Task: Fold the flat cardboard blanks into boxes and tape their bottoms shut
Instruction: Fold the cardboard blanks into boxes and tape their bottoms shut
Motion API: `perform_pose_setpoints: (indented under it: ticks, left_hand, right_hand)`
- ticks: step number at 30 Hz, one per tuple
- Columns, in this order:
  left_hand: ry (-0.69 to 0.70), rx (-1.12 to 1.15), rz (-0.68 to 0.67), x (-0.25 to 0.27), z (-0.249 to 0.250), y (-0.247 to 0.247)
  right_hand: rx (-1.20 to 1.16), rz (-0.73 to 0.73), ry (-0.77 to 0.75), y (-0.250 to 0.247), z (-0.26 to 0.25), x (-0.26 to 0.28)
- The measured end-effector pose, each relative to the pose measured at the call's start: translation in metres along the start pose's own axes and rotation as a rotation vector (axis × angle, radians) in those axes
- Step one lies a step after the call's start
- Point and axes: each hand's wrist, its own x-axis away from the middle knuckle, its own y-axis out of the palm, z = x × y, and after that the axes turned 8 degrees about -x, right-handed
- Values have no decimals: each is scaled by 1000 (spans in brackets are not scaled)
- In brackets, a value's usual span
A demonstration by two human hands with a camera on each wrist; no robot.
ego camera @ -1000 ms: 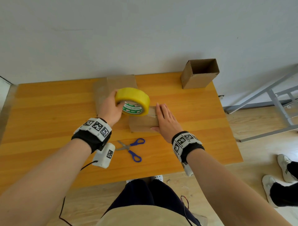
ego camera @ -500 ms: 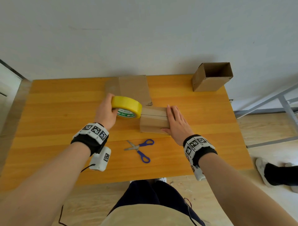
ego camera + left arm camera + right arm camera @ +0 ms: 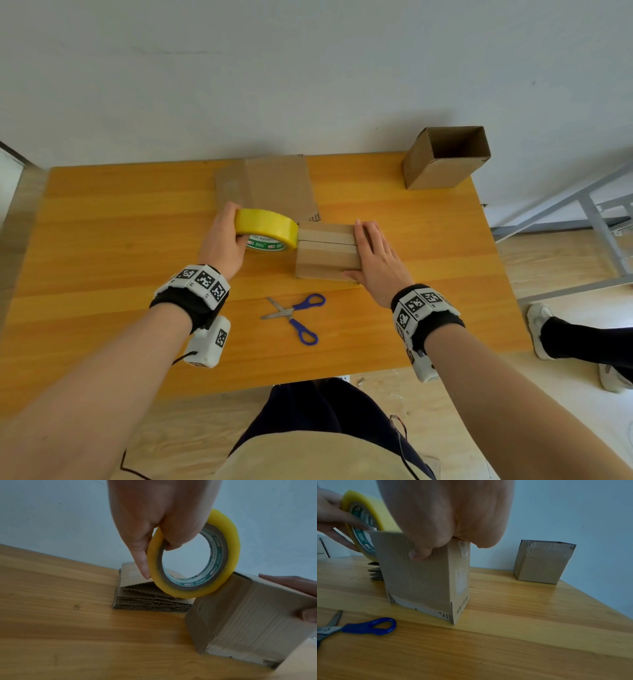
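Left hand (image 3: 222,244) grips tape roll (image 3: 266,230) against box (image 3: 325,251) left edge.

1. My right hand (image 3: 375,255) covers the right end of the box (image 3: 325,251); head view can't show the top seam under my palm.
2. Right wrist view: my fingers past the box's top edge are hidden, only the thumb tip shows on the near face.
3. Tape roll (image 3: 193,561): the label print on its core is too blurred to read in any view. Can't tell whether a strip runs from it onto the box.
4. Flat cardboard blanks (image 3: 152,599) beyond my left hand (image 3: 222,241): the roll and box cover their right part, count unclear.
5. Scissors (image 3: 358,628): blades cut off at the frame edge in the right wrist view.
6. Print on the box's lower corner is illegible.
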Motion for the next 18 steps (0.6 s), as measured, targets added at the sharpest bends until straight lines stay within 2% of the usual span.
perform_pose_setpoints:
  ticks: [7,13,15,18]
  left_hand:
    - [-4,3,5,1,2,5]
    - [19,-12,-45,2,3,-1]
    - [65,-15,-79,2,4,-5]
    - [219,-48,-154,1,7,-11]
  right_hand:
    - [138,50,24,-3,-13,-2]
    - [165,-6,-150,4,-58,-26]
    - [157,-24,-152,10,-66,-32]
    - [161,-14,-142,17,-68,-34]
